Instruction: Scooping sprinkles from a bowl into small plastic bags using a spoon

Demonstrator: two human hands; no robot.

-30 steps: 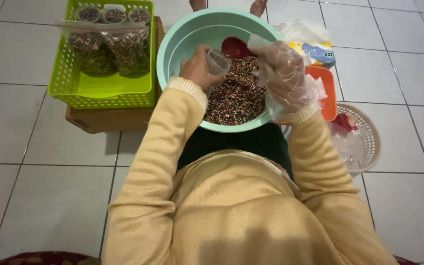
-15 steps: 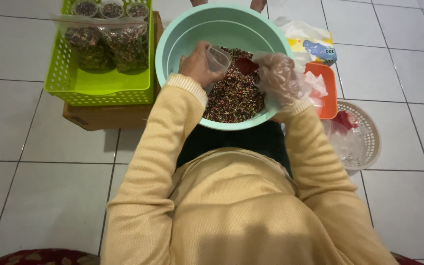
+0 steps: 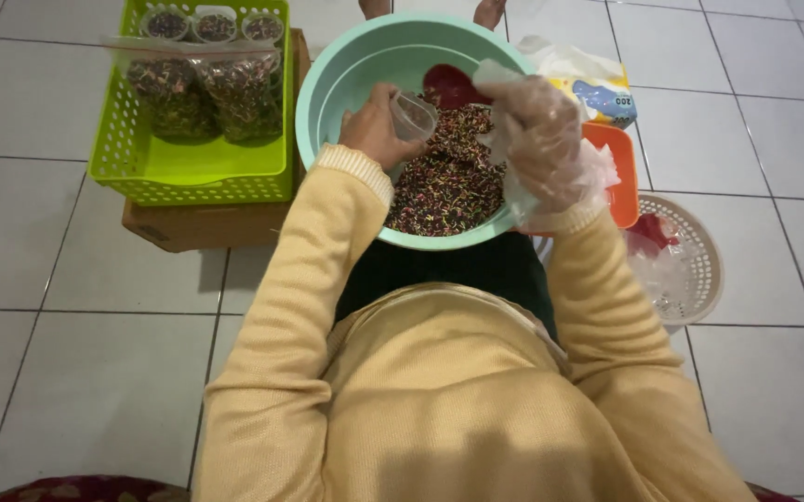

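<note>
A teal bowl (image 3: 346, 74) rests on my lap, holding a dark mix of small red and black pieces (image 3: 448, 181) and a red scoop (image 3: 448, 85). My left hand (image 3: 374, 130) holds a small clear plastic cup (image 3: 413, 116) tilted over the mix. My right hand (image 3: 537, 139) wears a loose clear plastic glove and hovers over the bowl's right side, fingers curled near the scoop. Whether it grips anything is hidden by the glove.
A lime green basket (image 3: 188, 172) on a cardboard box (image 3: 206, 228) holds filled clear bags and cups of the mix. At right are an orange tray (image 3: 620, 177), a white round basket (image 3: 690, 270) with plastic, and a tissue pack (image 3: 597, 93). White floor tiles surround.
My right hand has shifted from the bowl's right rim towards the middle, over the mix. My left hand with the cup stays in nearly the same spot.
</note>
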